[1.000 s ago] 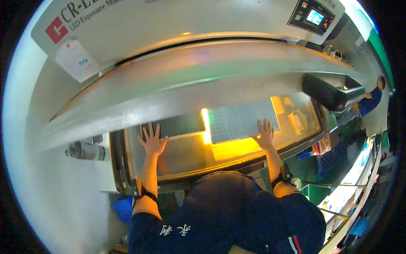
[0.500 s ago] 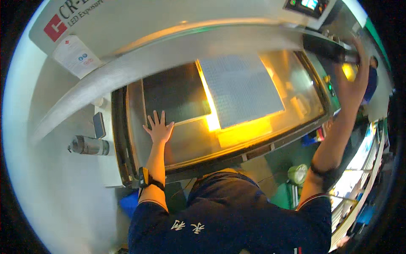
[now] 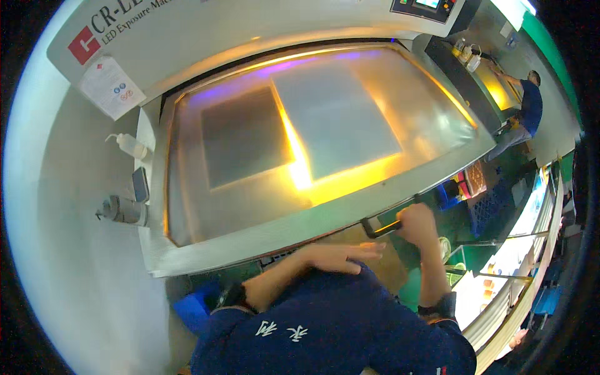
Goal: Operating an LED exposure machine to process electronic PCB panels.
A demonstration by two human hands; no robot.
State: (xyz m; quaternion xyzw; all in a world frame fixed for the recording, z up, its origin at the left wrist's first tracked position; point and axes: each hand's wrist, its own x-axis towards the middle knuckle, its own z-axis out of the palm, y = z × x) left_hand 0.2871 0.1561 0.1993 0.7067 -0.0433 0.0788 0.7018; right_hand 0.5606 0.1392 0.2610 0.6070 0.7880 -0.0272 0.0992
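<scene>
The wide framed lid point(image 3: 262, 232) of the exposure machine lies down over its bed. Through its clear sheet show a dark rectangular panel point(image 3: 244, 136) on the left and a pale grey panel point(image 3: 337, 119) beside it, with yellow light glowing between and below them. My right hand point(image 3: 417, 224) is wrapped round a black handle point(image 3: 382, 229) at the lid's front edge. Close to my body, my left hand point(image 3: 340, 256) holds nothing; its fingers stretch to the right, slightly blurred, just short of the handle.
Left of the lid, a phone point(image 3: 140, 185), a white squeeze bottle point(image 3: 129, 145) and a grey bottle point(image 3: 122, 210) rest on a ledge. A control panel point(image 3: 426, 7) sits at the upper right. Another person point(image 3: 530, 106) works at a lit bench on the far right.
The lid has come down over the bed and panels. My right hand has moved down and inward with its handle. My left hand has left the bed's dark panel and come back toward my body.
</scene>
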